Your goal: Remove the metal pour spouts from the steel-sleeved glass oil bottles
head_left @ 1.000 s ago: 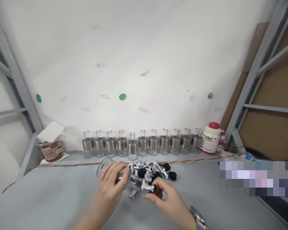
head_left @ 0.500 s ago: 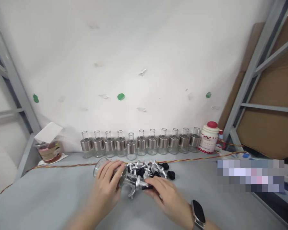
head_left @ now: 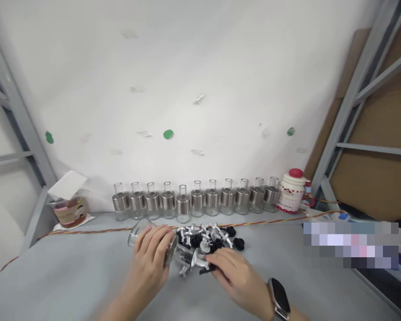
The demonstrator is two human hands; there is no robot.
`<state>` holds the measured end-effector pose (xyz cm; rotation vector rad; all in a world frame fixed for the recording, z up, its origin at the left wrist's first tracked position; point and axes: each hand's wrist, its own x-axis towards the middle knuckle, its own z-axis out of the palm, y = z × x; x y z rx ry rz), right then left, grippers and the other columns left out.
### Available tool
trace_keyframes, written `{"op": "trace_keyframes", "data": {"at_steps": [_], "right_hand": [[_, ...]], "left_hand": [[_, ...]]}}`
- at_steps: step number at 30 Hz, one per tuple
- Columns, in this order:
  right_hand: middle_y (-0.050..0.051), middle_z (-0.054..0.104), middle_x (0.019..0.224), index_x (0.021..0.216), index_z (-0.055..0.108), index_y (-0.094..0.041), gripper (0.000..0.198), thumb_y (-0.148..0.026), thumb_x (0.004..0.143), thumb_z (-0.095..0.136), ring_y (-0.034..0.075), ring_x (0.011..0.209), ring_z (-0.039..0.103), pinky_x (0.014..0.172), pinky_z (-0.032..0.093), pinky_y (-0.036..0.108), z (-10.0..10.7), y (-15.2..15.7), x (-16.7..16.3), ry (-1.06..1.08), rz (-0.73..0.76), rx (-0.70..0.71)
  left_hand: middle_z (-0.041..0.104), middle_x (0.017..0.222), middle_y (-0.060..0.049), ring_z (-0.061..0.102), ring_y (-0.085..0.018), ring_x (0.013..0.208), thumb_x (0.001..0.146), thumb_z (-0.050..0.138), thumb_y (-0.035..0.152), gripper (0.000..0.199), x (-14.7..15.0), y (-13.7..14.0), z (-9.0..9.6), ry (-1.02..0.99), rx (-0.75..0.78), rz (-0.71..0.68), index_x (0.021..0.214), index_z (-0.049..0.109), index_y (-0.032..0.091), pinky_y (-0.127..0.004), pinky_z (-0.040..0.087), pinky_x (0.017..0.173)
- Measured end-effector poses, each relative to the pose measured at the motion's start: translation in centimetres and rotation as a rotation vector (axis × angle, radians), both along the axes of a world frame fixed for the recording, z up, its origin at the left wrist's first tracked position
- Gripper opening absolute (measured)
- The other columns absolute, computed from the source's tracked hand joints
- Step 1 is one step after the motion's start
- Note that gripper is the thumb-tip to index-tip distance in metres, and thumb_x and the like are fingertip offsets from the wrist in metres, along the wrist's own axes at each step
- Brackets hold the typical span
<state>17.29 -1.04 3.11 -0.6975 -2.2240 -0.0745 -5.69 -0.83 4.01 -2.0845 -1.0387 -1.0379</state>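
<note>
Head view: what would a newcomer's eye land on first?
Probably the row of eleven steel-collared glass bottles along the wall, with a red-lidded jar at its right end. Then, in front, the tilted bottle in the left hand, its silver spout beside a small black piece the right hand pinches. A heap of spouts lies beyond.

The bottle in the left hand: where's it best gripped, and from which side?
I'd hold the bottle by its wide body, coming from the near side and wrapping over the top. It's sideways, its neck pointing towards the right hand, so this should leave the neck and silver spout uncovered.
</note>
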Motion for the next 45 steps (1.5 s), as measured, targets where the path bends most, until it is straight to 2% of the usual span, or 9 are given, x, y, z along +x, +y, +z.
{"op": "trace_keyframes", "data": {"at_steps": [2, 6, 9, 15, 23, 27, 36, 41, 45], "right_hand": [[0.006, 0.063, 0.078, 0.098, 0.052, -0.016, 0.021, -0.013, 0.084, 0.038, 0.017, 0.072, 0.056, 0.068, 0.047, 0.031, 0.3, -0.2, 0.1, -0.014, 0.014, 0.056], [0.006, 0.061, 0.070, 0.095, 0.052, -0.015, 0.018, -0.017, 0.086, 0.036, 0.017, 0.064, 0.054, 0.062, 0.046, 0.030, 0.6, -0.5, 0.0, -0.016, 0.012, 0.127], [0.006, 0.060, 0.069, 0.091, 0.051, -0.017, 0.017, -0.022, 0.087, 0.035, 0.017, 0.064, 0.054, 0.061, 0.046, 0.031, 0.3, -0.5, 0.0, 0.018, 0.007, 0.130], [0.006, 0.057, 0.061, 0.078, 0.051, -0.017, 0.027, -0.025, 0.089, 0.027, 0.017, 0.058, 0.051, 0.059, 0.044, 0.032, 0.1, -0.9, -0.1, 0.031, 0.017, 0.123], [0.002, 0.052, 0.056, 0.069, 0.047, -0.020, 0.024, -0.030, 0.087, 0.035, 0.015, 0.057, 0.049, 0.059, 0.043, 0.028, -0.5, -2.4, -0.8, 0.174, 0.031, -0.012], [0.002, 0.053, 0.055, 0.069, 0.048, -0.021, 0.021, -0.030, 0.086, 0.038, 0.015, 0.057, 0.050, 0.060, 0.043, 0.029, -0.9, -2.9, -0.9, 0.236, 0.014, -0.039], [0.001, 0.055, 0.055, 0.076, 0.049, -0.021, 0.020, -0.029, 0.088, 0.034, 0.014, 0.052, 0.051, 0.057, 0.044, 0.028, 0.0, -2.8, -0.7, 0.227, 0.069, 0.012], [0.005, 0.059, 0.069, 0.092, 0.049, -0.017, 0.018, -0.028, 0.088, 0.036, 0.016, 0.065, 0.055, 0.062, 0.045, 0.029, -0.1, -1.8, -0.4, 0.266, 0.094, 0.103], [0.006, 0.058, 0.075, 0.094, 0.049, -0.017, 0.017, -0.026, 0.088, 0.036, 0.017, 0.072, 0.054, 0.067, 0.045, 0.030, -0.5, -1.1, -0.2, 0.224, 0.065, 0.063]], "left_hand": [[0.057, 0.103, -0.011, 0.048, -0.024, 0.102, 0.063, 0.045, -0.003, 0.050, 0.1, -0.2, 0.2, -0.011, -0.012, -0.001, 0.110, 0.047, 0.015, -0.047, 0.031, 0.093], [0.056, 0.102, -0.011, 0.048, -0.026, 0.099, 0.059, 0.046, 0.000, 0.051, 0.2, -0.6, 0.5, -0.009, -0.142, -0.030, 0.107, 0.049, 0.016, -0.047, 0.032, 0.091], [0.056, 0.102, -0.011, 0.048, -0.026, 0.099, 0.060, 0.045, 0.000, 0.052, 0.4, -0.8, 0.4, -0.011, -0.164, -0.041, 0.108, 0.049, 0.018, -0.045, 0.035, 0.087], [0.053, 0.104, -0.011, 0.047, -0.026, 0.100, 0.059, 0.047, 0.002, 0.059, 0.7, -1.0, 0.2, -0.019, -0.203, -0.087, 0.114, 0.046, 0.020, -0.046, 0.034, 0.087], [0.053, 0.095, -0.008, 0.049, -0.025, 0.088, 0.050, 0.045, 0.004, 0.055, 1.1, -1.6, 0.5, -0.129, -0.473, -0.213, 0.102, 0.049, 0.021, -0.043, 0.037, 0.079], [0.053, 0.094, -0.007, 0.049, -0.024, 0.086, 0.048, 0.044, 0.004, 0.054, 1.6, -1.9, 1.0, -0.160, -0.553, -0.246, 0.099, 0.049, 0.022, -0.041, 0.038, 0.077], [0.050, 0.099, -0.007, 0.046, -0.024, 0.090, 0.047, 0.045, 0.003, 0.059, 1.6, -2.3, 0.9, -0.096, -0.599, -0.245, 0.103, 0.047, 0.022, -0.042, 0.036, 0.081], [0.048, 0.102, -0.009, 0.045, -0.026, 0.093, 0.048, 0.045, 0.004, 0.061, 1.1, -1.8, 0.8, -0.032, -0.588, -0.160, 0.108, 0.043, 0.019, -0.044, 0.034, 0.082], [0.048, 0.103, -0.009, 0.044, -0.027, 0.094, 0.049, 0.045, 0.005, 0.061, 0.7, -1.2, 0.3, -0.031, -0.544, -0.106, 0.109, 0.043, 0.019, -0.044, 0.033, 0.082]]}}
